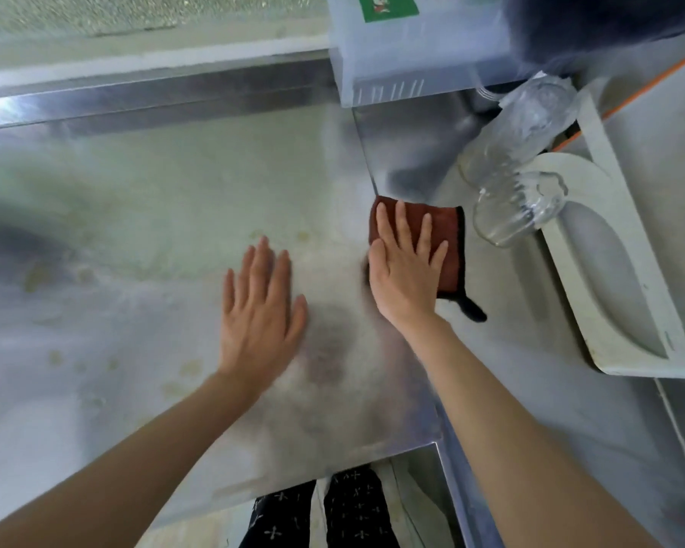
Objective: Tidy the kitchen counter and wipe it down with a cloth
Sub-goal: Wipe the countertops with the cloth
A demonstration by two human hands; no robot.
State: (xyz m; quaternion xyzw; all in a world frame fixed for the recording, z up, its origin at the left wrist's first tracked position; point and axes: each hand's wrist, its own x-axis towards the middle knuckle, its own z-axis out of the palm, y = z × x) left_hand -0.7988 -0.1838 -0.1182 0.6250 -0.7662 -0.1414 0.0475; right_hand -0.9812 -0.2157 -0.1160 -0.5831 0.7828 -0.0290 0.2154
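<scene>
— Entry one: ahead of the fingers (402, 217) of our right hand (406, 270)?
— Past the cloth (449, 247), a glass jar (517, 213), a second jar (521, 124) behind; white tray (625, 247) on our little-finger side.
— Entry two: our left hand (260, 310)?
— Open counter (135, 199) ahead of the fingertips (264, 251), up to the back ledge (155, 100).

One table (155, 191) carries one reddish-brown cloth (449, 247). Two hands show: the left hand (260, 306) flat just left of the cloth, the right hand (404, 270) flat on it. Right of the cloth are two clear jars, the nearer jar (517, 209) and the farther jar (519, 128), and one white tray (617, 270). Beyond the cloth is one pale plastic box (412, 53).
</scene>
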